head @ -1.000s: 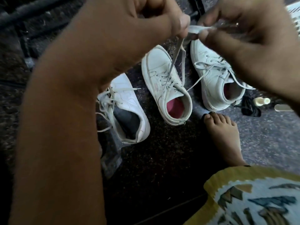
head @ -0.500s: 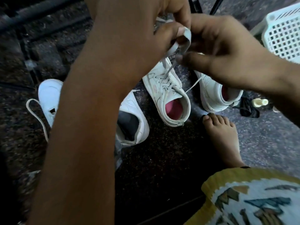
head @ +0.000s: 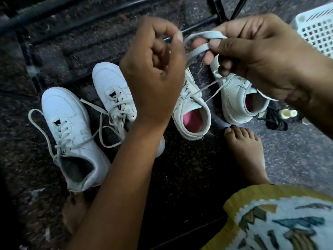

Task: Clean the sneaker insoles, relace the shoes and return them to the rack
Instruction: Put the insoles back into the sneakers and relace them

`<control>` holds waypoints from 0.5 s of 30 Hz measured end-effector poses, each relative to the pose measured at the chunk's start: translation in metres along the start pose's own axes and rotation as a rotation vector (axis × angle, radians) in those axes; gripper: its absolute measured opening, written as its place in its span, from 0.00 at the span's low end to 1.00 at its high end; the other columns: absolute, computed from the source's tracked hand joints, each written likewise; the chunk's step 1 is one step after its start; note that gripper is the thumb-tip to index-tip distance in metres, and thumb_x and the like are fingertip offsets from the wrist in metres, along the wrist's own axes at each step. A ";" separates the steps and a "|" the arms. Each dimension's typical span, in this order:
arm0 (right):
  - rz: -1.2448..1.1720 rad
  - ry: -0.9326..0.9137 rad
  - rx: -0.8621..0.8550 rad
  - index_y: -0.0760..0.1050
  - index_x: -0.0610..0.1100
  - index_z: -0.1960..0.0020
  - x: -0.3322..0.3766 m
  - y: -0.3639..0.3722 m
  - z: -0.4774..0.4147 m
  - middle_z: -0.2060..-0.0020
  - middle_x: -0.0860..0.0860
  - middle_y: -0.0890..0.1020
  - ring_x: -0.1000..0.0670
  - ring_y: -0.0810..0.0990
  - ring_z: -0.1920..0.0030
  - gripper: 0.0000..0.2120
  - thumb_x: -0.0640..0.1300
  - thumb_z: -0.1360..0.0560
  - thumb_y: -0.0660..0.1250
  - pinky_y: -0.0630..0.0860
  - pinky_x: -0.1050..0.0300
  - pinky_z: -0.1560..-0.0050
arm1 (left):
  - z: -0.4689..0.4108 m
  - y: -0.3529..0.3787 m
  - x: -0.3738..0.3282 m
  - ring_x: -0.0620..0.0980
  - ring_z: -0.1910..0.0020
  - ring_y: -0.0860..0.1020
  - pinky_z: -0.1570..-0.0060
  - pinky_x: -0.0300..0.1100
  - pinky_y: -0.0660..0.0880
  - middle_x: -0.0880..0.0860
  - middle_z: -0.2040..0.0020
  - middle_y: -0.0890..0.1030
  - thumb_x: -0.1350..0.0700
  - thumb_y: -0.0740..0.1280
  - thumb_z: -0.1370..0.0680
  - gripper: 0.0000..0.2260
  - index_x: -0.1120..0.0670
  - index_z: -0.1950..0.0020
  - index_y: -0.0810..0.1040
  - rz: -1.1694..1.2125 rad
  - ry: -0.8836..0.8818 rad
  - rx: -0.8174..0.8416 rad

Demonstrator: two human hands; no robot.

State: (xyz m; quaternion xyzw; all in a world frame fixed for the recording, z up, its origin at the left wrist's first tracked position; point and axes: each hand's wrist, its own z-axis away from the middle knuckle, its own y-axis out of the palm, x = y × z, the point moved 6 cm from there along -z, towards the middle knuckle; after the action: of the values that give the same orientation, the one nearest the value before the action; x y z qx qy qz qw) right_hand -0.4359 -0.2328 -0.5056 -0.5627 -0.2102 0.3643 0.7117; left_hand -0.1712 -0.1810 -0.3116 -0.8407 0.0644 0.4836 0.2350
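Observation:
Four white sneakers stand on the dark stone floor. The far-left sneaker [head: 68, 120] and the one beside it [head: 111, 91] have dark insides and loose laces. The third sneaker [head: 193, 107] and the fourth sneaker [head: 236, 98] show pink insoles. Above the right pair, my right hand [head: 261, 56] pinches a flat white shoelace [head: 207, 33] into a loop between thumb and fingers. The lace's lower strand runs down behind my left hand [head: 155, 74], whose curled fingers grip it. Thin lace ends trail from the right pair up toward my hands.
A white plastic basket [head: 317, 31] sits at the top right. Black metal bars [head: 108, 15] cross the floor at the back. My bare foot [head: 245, 150] rests by the third sneaker. A black cloth [head: 275, 121] and a small cream bottle [head: 288, 112] lie right of the fourth.
The view has swung left, bringing the far-left sneaker fully into sight. My hands have drawn apart and the lace between them has opened into a wider loop.

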 end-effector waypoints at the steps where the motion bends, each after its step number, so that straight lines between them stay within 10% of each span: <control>1: 0.001 -0.002 -0.002 0.71 0.39 0.41 0.000 0.000 0.000 0.46 0.42 0.78 0.38 0.76 0.50 0.18 0.43 0.28 0.57 0.70 0.49 0.58 | 0.005 0.001 -0.001 0.41 0.75 0.64 0.72 0.34 0.61 0.51 0.72 0.69 0.66 0.65 0.25 0.04 0.62 0.60 0.76 0.014 0.004 -0.006; 9: 0.006 -0.001 0.008 0.70 0.39 0.40 -0.001 0.002 0.000 0.45 0.41 0.78 0.37 0.76 0.48 0.15 0.40 0.27 0.63 0.71 0.48 0.57 | 0.026 0.027 0.019 0.40 0.71 0.66 0.69 0.32 0.62 0.45 0.65 0.70 0.55 0.67 0.24 0.10 0.60 0.62 0.77 -0.102 -0.145 0.196; 15: 0.019 -0.008 0.017 0.69 0.40 0.39 -0.001 0.003 0.001 0.44 0.42 0.78 0.38 0.76 0.48 0.17 0.43 0.27 0.58 0.71 0.48 0.56 | 0.020 0.035 0.041 0.47 0.62 0.80 0.64 0.37 0.71 0.51 0.63 0.84 0.53 0.55 0.27 0.11 0.54 0.59 0.76 0.359 -0.752 0.551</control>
State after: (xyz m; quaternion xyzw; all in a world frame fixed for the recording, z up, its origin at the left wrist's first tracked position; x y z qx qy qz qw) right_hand -0.4380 -0.2326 -0.5084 -0.5574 -0.2044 0.3751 0.7119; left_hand -0.1767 -0.1973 -0.3665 -0.4904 0.2440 0.7513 0.3682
